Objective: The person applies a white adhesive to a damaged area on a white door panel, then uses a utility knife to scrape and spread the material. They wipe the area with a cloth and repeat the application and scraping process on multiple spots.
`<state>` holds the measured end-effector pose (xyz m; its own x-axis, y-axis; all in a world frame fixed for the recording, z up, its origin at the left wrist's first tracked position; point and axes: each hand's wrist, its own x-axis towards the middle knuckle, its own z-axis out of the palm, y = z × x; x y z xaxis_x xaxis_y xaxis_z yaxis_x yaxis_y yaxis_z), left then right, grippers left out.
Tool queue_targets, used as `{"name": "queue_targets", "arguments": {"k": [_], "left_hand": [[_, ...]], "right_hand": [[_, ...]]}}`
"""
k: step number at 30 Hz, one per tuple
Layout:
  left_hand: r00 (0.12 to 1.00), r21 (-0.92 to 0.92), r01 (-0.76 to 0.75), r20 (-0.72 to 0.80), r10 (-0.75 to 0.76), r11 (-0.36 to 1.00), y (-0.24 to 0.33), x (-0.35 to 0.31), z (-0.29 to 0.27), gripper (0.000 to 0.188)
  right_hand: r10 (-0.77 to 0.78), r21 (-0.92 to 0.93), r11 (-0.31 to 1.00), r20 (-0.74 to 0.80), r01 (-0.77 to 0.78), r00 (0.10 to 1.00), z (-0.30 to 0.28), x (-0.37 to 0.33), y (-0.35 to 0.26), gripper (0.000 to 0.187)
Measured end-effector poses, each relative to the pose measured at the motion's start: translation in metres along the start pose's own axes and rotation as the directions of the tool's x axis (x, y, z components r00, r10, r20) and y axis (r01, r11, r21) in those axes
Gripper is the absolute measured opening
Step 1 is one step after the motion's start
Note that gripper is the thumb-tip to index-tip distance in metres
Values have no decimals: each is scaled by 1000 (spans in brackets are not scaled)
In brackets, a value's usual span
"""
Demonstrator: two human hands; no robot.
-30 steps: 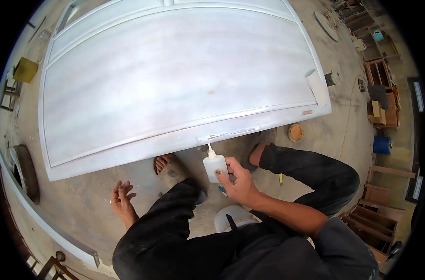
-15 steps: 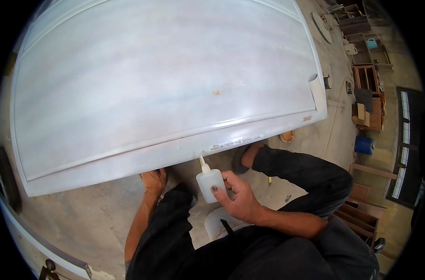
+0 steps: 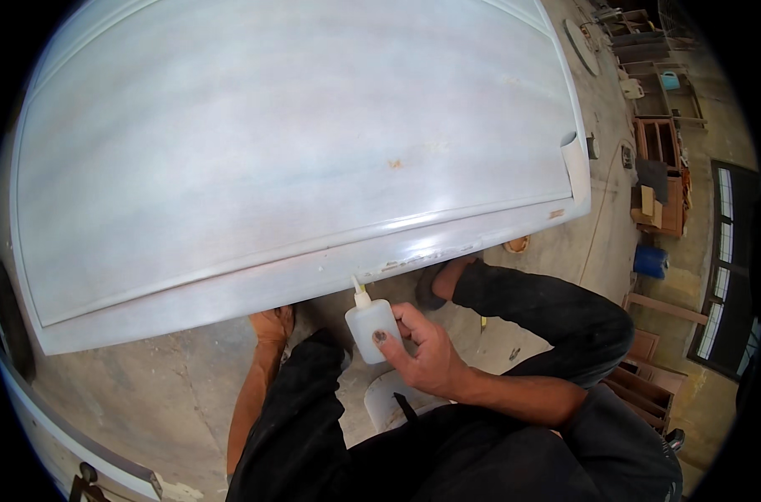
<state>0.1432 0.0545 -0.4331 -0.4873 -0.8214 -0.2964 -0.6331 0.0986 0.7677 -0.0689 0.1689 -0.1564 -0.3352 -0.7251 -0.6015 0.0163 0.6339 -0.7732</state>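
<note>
A large white panel (image 3: 297,142) with a raised border fills the upper half of the view. My right hand (image 3: 426,347) is closed around a translucent white squeeze bottle (image 3: 374,330), its thumb pressed on the side. The bottle's narrow nozzle (image 3: 356,284) points up at the panel's near edge, just left of a rough, chipped strip (image 3: 422,258); whether the tip touches cannot be made out. Below the near edge, my left hand (image 3: 272,325) reaches under the panel. Its fingers are hidden there.
A curled pale sheet (image 3: 574,163) rests at the panel's right end. Beyond it stand a blue drum (image 3: 651,261), a cardboard box (image 3: 648,207) and brown wooden cabinets (image 3: 655,138). A white-edged frame (image 3: 71,439) lies at lower left. A white round object (image 3: 386,402) is between my legs.
The bottle in my right hand has shifted slightly left, its nozzle moving along the panel's near edge. The view has shifted a little. My left hand stays under the edge.
</note>
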Motion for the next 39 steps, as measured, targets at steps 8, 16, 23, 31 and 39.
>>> {"name": "queue_targets", "arguments": {"k": [8,16,23,31,39], "left_hand": [[997,100,71,34,-75,992,-58,-3,33,53],[1000,184,-14,-11,16,983,-29,1,20,44],[994,-155,97,60,-88,983,-28,2,18,46],[999,-73,47,-23,-48,996,-24,-2,7,36],[976,-279,-99,-214,39,955,83,-38,-72,26]], "right_hand": [[-33,6,999,-35,34,999,0,-1,-3,30],[-21,25,999,-29,21,999,1,-2,-1,30],[-4,62,998,-42,6,999,0,-3,-2,30],[-52,75,996,-39,54,998,-1,-5,3,29],[-369,-3,929,45,369,928,-21,-42,9,34]]}}
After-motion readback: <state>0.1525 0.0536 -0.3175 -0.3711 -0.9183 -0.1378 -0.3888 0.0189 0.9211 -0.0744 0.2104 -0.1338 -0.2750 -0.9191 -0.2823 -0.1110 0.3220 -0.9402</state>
